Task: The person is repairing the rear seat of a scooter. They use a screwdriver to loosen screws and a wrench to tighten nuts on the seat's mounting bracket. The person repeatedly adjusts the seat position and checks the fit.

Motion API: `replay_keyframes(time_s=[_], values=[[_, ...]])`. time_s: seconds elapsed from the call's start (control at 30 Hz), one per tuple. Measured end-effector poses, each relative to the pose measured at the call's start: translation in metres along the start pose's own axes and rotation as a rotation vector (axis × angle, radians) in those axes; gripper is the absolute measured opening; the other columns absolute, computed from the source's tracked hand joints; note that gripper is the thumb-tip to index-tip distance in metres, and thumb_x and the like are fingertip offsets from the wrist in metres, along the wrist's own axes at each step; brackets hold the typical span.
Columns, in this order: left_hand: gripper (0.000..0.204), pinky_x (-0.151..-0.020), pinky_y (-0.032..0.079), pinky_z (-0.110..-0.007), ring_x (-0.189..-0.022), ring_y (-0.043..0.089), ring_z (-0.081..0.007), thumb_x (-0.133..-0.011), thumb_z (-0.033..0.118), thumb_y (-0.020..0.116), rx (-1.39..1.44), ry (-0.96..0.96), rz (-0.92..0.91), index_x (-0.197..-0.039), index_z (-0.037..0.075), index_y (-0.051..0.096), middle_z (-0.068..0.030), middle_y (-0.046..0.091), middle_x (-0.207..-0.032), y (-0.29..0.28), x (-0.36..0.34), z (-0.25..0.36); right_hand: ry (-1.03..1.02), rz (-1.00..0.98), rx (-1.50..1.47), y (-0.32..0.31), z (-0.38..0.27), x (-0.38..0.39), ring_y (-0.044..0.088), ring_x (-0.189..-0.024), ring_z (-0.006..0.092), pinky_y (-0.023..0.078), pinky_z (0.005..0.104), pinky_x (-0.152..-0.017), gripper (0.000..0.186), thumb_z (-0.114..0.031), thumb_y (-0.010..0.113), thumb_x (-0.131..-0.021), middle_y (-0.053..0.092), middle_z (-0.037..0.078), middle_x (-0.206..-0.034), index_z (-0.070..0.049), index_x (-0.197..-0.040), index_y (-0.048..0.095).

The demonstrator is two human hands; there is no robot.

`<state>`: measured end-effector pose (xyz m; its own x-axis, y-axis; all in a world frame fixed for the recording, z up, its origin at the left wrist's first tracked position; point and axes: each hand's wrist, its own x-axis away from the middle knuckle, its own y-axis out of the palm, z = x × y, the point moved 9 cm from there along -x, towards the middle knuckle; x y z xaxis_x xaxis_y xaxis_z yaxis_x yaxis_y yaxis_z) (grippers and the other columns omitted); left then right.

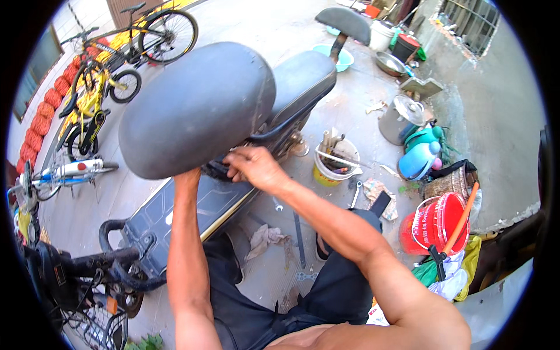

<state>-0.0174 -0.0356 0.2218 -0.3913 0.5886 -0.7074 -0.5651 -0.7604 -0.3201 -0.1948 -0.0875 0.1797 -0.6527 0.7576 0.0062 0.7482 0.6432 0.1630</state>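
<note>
A grey padded seat [201, 108] of an electric scooter is right in front of me, its front part appearing tipped up. My left forearm [189, 251] reaches up under the near edge of this seat, which hides the left hand's fingers. Close beside it, my right hand [255, 167] is at the gap below the seat, with fingers curled and pressed together. Whatever the right fingertips hold is too small to make out. Below the seat runs the scooter's dark footboard [160, 219]. A second seat section [303, 79] and a backrest [344, 24] stand behind.
On the ground to my right are a tool bucket [332, 166], a wrench [356, 194], a phone [380, 204] at my knee and a red bucket [426, 224] with an orange-handled tool [461, 219]. A rag [267, 240] lies between my feet. Bicycles [169, 35] stand at far left.
</note>
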Motion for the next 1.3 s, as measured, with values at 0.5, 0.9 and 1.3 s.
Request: replay_keyframes(time_s=[0.5, 0.9, 1.3], values=[[0.024, -0.079, 0.048, -0.04, -0.089, 0.061, -0.0247, -0.087, 0.021, 0.067, -0.098, 0.025, -0.009, -0.103, 0.003, 0.065, -0.0097, 0.067, -0.097, 0.0, 0.003, -0.006, -0.143, 0.114, -0.014, 0.013, 0.017, -0.011, 0.061, -0.077, 0.0096, 0.052, 0.0251, -0.071, 0.025, -0.02, 0.055, -0.099, 0.065, 0.004, -0.084, 0.0, -0.109, 0.065], [0.023, -0.079, 0.048, -0.04, -0.089, 0.06, -0.0255, -0.089, 0.019, 0.064, 0.014, 0.029, -0.019, -0.104, 0.002, 0.065, -0.0117, 0.066, -0.097, 0.002, 0.008, -0.013, -0.203, 0.2, 0.002, 0.026, 0.022, -0.018, 0.059, -0.072, 0.0098, 0.049, 0.027, -0.067, 0.024, -0.02, 0.053, -0.099, 0.065, 0.004, -0.077, 0.0, -0.105, 0.064], [0.03, -0.08, 0.048, -0.043, -0.09, 0.061, -0.0279, -0.089, 0.026, 0.064, 0.026, -0.116, -0.131, -0.105, 0.001, 0.065, -0.0136, 0.066, -0.099, 0.013, 0.013, -0.03, -0.244, 0.222, 0.012, 0.048, 0.007, -0.019, 0.053, -0.068, 0.0088, 0.046, 0.0291, -0.061, 0.027, -0.021, 0.055, -0.099, 0.058, 0.002, -0.073, 0.004, -0.09, 0.06]])
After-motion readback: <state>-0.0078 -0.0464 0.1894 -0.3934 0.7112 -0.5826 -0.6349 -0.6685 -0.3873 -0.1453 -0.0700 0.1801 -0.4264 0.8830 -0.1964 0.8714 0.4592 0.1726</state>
